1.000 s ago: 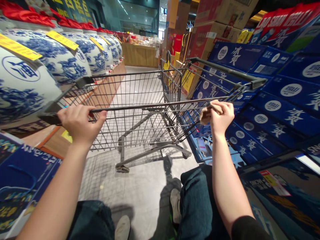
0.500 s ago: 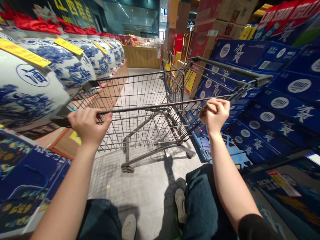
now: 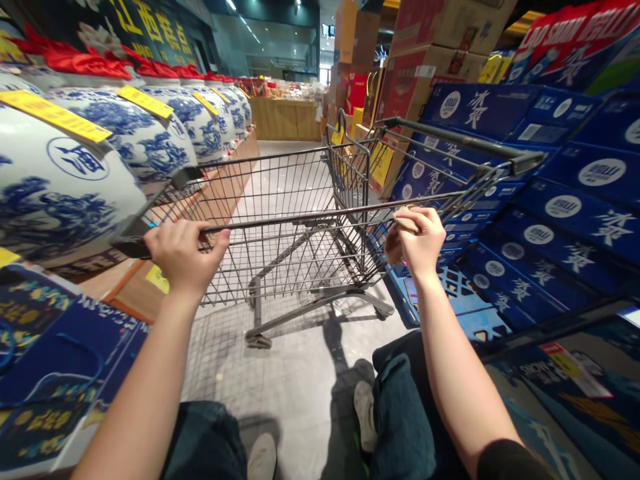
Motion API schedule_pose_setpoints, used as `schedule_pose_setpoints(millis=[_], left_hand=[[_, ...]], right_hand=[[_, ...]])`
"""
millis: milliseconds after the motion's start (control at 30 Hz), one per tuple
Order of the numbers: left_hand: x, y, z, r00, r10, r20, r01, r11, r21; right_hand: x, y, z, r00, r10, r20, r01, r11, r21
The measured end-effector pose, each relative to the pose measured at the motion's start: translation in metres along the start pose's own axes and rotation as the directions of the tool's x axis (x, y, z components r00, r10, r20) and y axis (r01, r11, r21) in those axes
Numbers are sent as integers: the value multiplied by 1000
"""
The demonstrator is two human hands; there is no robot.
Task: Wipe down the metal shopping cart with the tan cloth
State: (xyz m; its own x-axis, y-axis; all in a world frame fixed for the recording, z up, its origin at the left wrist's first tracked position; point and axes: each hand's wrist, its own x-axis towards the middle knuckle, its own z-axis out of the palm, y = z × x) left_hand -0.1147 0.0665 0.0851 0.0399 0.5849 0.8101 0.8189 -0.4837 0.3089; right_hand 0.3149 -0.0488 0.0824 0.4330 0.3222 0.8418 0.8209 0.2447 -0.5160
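A wire shopping cart [image 3: 300,219] stands sideways across the aisle in front of me. My left hand [image 3: 185,257] is wrapped round its near top rail, close to the black corner piece at the left. Further right, my right hand [image 3: 423,240] is closed on a crumpled brown cloth [image 3: 393,245], which lies against the same rail. Part of the cloth is hidden behind my fingers. Nothing lies in the part of the basket that shows.
Large blue-and-white porcelain jars [image 3: 75,167] line a wooden ledge on the left. Stacked blue cartons [image 3: 560,207] rise at the right above a light-blue pallet [image 3: 475,307]. A dark-blue gift box [image 3: 65,373] sits near my left arm. Beyond the cart is a wooden counter [image 3: 285,119].
My right hand has moved a little to the left along the rail with the cloth. The left hand keeps its hold on the rail. The whole view has shifted slightly.
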Motion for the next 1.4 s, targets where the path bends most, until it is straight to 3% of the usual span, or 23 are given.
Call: schedule_pose_setpoints(millis=[133, 300, 467, 633, 833, 1000, 1167, 1300, 1400], left_hand=[[0, 1, 0, 1000, 2, -10, -2, 1000, 4], [1, 4, -1, 1000, -12, -3, 12, 1000, -2], [1, 4, -1, 1000, -20, -6, 20, 1000, -20], [1, 2, 0, 1000, -3, -17, 2, 1000, -7], [0, 0, 0, 1000, 4, -21, -4, 1000, 2], [0, 1, 0, 1000, -5, -10, 5, 1000, -3], [0, 2, -1, 1000, -12, -2, 12, 1000, -4], [1, 3, -1, 1000, -11, 5, 11, 1000, -12], [1, 5, -3, 999, -41, 26, 41, 999, -2]], right_hand=[[1, 0, -1, 995, -10, -99, 9, 1000, -10], [0, -1, -3, 999, 5, 33, -7, 998, 63], [0, -2, -3, 990, 36, -134, -23, 995, 102], [-10, -9, 2, 1000, -16, 8, 16, 997, 75], [-15, -15, 4, 996, -81, -38, 83, 995, 53], [-19, -23, 7, 987, -112, 116, 107, 993, 55], [-19, -28, 8, 995, -96, 35, 95, 995, 43], [-17, -27, 8, 992, -92, 81, 87, 994, 61], [-16, -26, 6, 994, -113, 12, 112, 991, 74]])
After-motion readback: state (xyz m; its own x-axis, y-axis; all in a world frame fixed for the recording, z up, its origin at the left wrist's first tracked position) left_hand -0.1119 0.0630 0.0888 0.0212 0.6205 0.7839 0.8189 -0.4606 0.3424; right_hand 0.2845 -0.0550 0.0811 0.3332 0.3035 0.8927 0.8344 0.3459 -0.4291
